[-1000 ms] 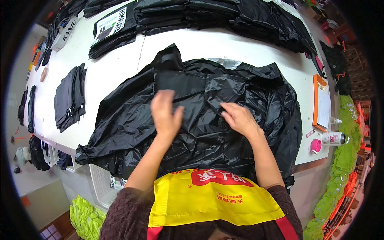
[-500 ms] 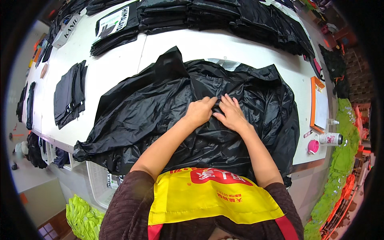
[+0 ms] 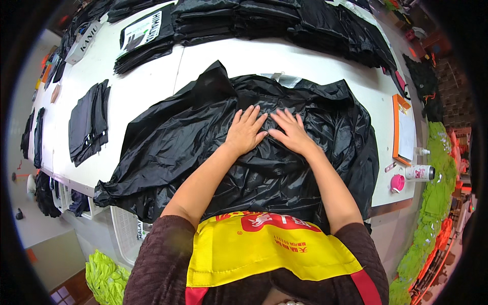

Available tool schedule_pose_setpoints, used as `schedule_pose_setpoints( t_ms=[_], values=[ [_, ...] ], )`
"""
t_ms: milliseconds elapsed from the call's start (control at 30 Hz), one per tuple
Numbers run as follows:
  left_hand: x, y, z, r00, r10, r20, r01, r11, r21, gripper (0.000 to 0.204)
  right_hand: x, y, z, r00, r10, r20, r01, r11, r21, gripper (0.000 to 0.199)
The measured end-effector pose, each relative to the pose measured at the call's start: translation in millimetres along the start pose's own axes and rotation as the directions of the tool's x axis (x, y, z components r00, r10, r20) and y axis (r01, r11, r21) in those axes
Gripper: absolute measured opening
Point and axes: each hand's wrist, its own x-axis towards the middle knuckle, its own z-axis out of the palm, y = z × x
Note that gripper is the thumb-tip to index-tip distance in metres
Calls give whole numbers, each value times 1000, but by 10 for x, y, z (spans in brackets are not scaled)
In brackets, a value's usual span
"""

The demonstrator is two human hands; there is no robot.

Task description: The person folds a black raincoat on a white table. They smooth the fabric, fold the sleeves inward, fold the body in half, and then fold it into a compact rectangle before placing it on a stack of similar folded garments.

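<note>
Hands lie side by side on a large sheet of crumpled glossy black fabric (image 3: pixel 244 152) that is spread over the middle of the white surface (image 3: pixel 147 96) and hangs over its near edge. The left hand (image 3: pixel 245 131) rests palm down with its fingers stretched flat and apart, gripping nothing; the right hand (image 3: pixel 291 133) lies just beside it, also flat and open, fingertips angled toward the left hand and nearly touching it. Both press on the cloth near its centre. To the left a small folded stack of dark garments (image 3: pixel 89 122) sits well apart from the sheet. Rows of folded black garments (image 3: pixel 264 18) line the far edge. At the right edge lie an orange clipboard (image 3: pixel 404 129), a spray can (image 3: pixel 419 173) and a pink cap (image 3: pixel 397 183).
</note>
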Motion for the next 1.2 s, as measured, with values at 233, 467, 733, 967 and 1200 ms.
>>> schedule_pose_setpoints(
  t_ms=[233, 467, 733, 967, 1200],
  values=[
    [-185, 298, -475, 954, -130, 269, 224, 906, -358, 44, -926, -328, -132, 979, -184, 86, 197, 961, -193, 34],
    [-249, 426, -507, 959, -207, 193, 272, 860, -431, 40, -479, -213, 28, 971, 181, -159, -166, 981, 105, 24],
    [-217, 227, -238, 931, -314, 186, 363, 854, -373, 19, -713, -269, 69, 883, -467, -44, 426, 839, -338, 43],
    [-315, 365, -159, 1000, -1, 1, 2, 924, -383, 21, -530, 0, 241, 959, -226, -171, 215, 973, -80, 25],
    [-197, 332, -127, 971, -114, 210, 190, 900, -391, 26, -679, -193, 130, 843, -453, -290, 333, 863, -381, 32]
  ],
)
